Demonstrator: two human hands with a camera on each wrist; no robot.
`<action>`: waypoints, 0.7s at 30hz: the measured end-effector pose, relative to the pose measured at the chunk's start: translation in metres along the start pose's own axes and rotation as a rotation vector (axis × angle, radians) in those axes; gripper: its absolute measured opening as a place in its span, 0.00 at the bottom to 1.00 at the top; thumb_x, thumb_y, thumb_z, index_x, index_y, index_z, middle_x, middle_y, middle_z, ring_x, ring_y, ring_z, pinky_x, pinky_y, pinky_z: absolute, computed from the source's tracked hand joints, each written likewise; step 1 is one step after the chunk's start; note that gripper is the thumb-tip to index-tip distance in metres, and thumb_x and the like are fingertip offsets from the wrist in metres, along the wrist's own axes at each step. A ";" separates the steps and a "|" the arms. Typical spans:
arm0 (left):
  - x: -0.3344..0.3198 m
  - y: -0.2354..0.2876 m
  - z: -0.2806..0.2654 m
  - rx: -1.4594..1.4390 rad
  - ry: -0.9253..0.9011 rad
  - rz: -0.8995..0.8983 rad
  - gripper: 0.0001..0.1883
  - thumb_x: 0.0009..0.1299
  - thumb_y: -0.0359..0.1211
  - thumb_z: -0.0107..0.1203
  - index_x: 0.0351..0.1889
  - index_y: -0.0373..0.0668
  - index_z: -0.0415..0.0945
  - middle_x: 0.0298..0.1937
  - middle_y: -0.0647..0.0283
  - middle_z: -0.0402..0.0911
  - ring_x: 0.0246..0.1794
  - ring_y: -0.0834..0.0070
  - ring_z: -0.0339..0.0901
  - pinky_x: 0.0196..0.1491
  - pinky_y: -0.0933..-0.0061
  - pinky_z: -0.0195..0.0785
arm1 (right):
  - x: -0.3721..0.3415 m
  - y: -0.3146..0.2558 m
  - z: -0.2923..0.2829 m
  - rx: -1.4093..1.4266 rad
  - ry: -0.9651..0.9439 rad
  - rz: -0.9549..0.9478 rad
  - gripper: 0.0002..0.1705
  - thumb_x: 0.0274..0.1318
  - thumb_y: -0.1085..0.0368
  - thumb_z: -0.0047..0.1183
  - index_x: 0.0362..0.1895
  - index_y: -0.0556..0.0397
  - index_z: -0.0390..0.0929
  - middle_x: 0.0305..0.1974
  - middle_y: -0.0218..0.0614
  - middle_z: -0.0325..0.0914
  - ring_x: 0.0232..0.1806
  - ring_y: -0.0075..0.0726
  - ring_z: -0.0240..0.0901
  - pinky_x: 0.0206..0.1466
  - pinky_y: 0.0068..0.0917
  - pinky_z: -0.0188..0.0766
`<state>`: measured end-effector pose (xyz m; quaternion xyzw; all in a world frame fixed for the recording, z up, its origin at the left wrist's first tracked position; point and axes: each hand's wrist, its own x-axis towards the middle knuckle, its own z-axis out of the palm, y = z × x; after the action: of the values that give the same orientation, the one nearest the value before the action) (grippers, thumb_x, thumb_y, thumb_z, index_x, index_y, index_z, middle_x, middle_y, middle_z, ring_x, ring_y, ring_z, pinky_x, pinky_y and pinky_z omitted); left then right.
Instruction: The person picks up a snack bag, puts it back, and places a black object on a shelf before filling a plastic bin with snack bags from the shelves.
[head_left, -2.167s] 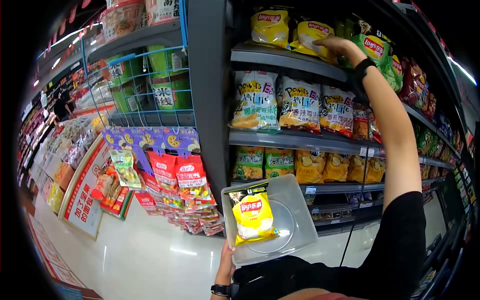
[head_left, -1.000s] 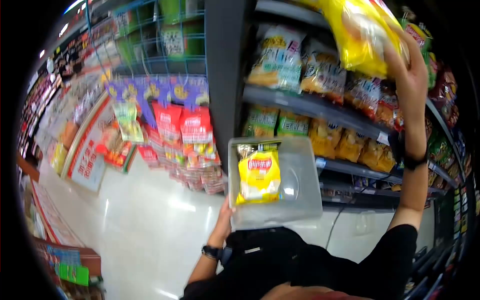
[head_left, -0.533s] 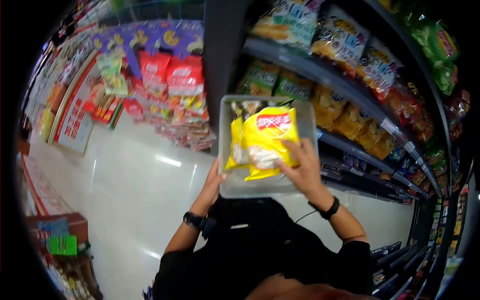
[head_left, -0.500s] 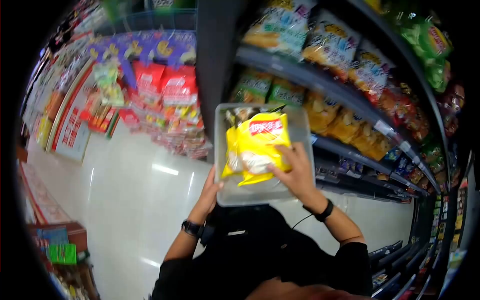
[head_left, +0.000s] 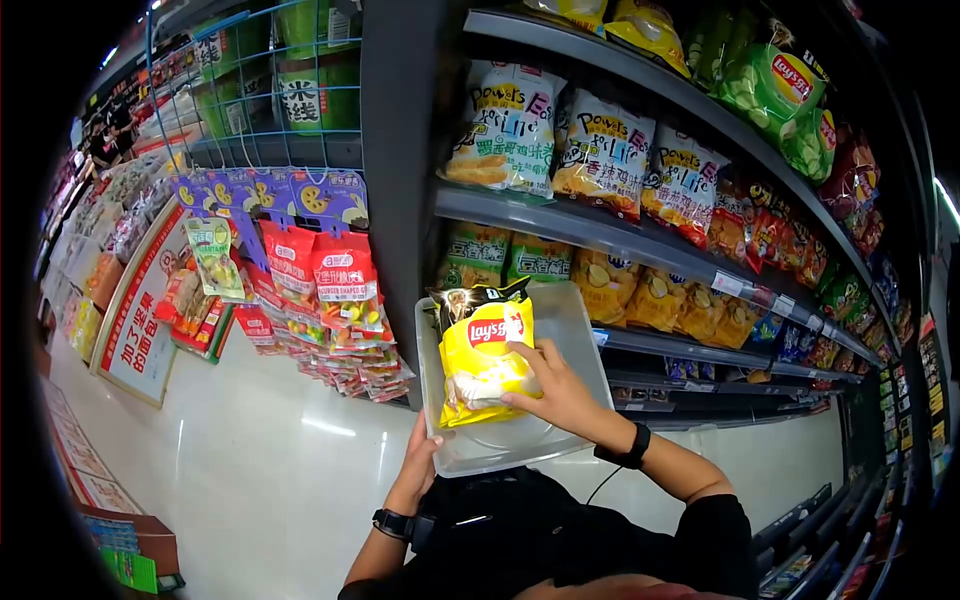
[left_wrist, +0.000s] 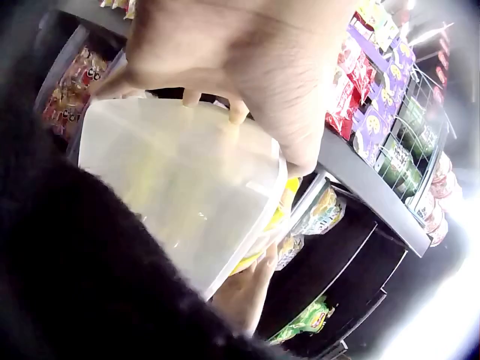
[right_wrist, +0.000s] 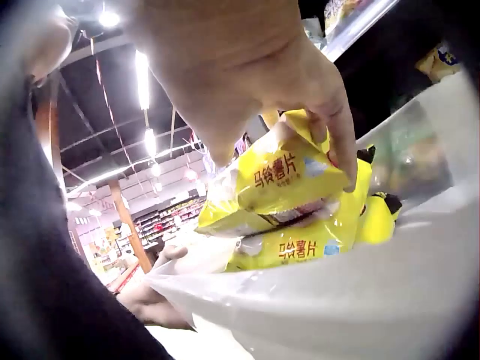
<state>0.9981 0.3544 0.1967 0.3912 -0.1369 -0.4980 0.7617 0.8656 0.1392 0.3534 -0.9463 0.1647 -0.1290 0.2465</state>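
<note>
My left hand (head_left: 415,465) grips the near left corner of a translucent plastic box (head_left: 590,385), thumb at the rim and fingers beneath; its underside (left_wrist: 180,180) shows in the left wrist view. Inside, a yellow Lay's potato chip bag (head_left: 490,375) lies over another one. My right hand (head_left: 560,392) rests on the upper chip bag, thumb and fingertips spread over its lower right side. In the right wrist view the upper bag (right_wrist: 277,184) sits tilted above the lower bag (right_wrist: 300,247), and the right hand (right_wrist: 255,82) covers part of it.
Ahead rises a snack shelf (head_left: 600,225) with white Powers bags (head_left: 600,150), orange bags and green Lay's bags (head_left: 785,95). Red candy bags (head_left: 320,275) hang at the left by a dark pillar (head_left: 395,180) and a blue wire basket (head_left: 260,95).
My right hand took a yellow chip bag from the top shelf, brought it down into the box and shifted it left over the first bag. The left hand kept hold of the box.
</note>
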 end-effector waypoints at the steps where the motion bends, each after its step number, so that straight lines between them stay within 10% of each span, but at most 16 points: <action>1: -0.001 0.003 0.002 0.015 -0.009 0.001 0.41 0.62 0.29 0.45 0.77 0.40 0.45 0.73 0.57 0.57 0.72 0.67 0.57 0.72 0.67 0.49 | 0.001 -0.001 -0.003 0.004 -0.019 0.008 0.42 0.54 0.49 0.63 0.69 0.47 0.60 0.58 0.50 0.61 0.57 0.60 0.67 0.57 0.43 0.70; 9: -0.009 0.001 0.000 -0.096 0.042 -0.038 0.39 0.64 0.32 0.46 0.76 0.42 0.48 0.70 0.57 0.63 0.70 0.65 0.61 0.70 0.66 0.55 | 0.018 -0.015 -0.048 0.017 -0.050 -0.148 0.37 0.57 0.51 0.59 0.68 0.47 0.63 0.60 0.51 0.62 0.58 0.57 0.69 0.57 0.41 0.70; 17: -0.025 0.005 -0.013 -0.051 0.043 -0.007 0.39 0.64 0.34 0.47 0.76 0.43 0.49 0.69 0.58 0.65 0.65 0.68 0.66 0.60 0.68 0.67 | 0.137 -0.093 -0.258 -0.458 0.183 -0.724 0.13 0.55 0.63 0.59 0.43 0.52 0.81 0.37 0.36 0.82 0.40 0.40 0.79 0.44 0.33 0.74; 18: -0.028 0.003 -0.016 -0.049 0.060 -0.019 0.39 0.64 0.34 0.47 0.76 0.43 0.49 0.69 0.58 0.65 0.64 0.68 0.67 0.57 0.68 0.69 | 0.156 -0.095 -0.285 -0.429 0.224 -0.371 0.13 0.58 0.61 0.56 0.46 0.51 0.81 0.40 0.37 0.82 0.40 0.41 0.79 0.43 0.34 0.74; 21: -0.033 -0.004 -0.024 -0.068 0.079 -0.015 0.39 0.65 0.33 0.47 0.76 0.43 0.50 0.68 0.59 0.65 0.63 0.68 0.68 0.55 0.69 0.71 | 0.253 -0.048 -0.374 -0.689 0.402 -0.469 0.17 0.60 0.55 0.53 0.50 0.49 0.79 0.41 0.36 0.83 0.41 0.41 0.79 0.43 0.33 0.74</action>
<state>0.9947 0.3936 0.1843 0.3854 -0.0869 -0.4921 0.7757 0.9866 -0.0744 0.7356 -0.9410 0.0241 -0.2998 -0.1550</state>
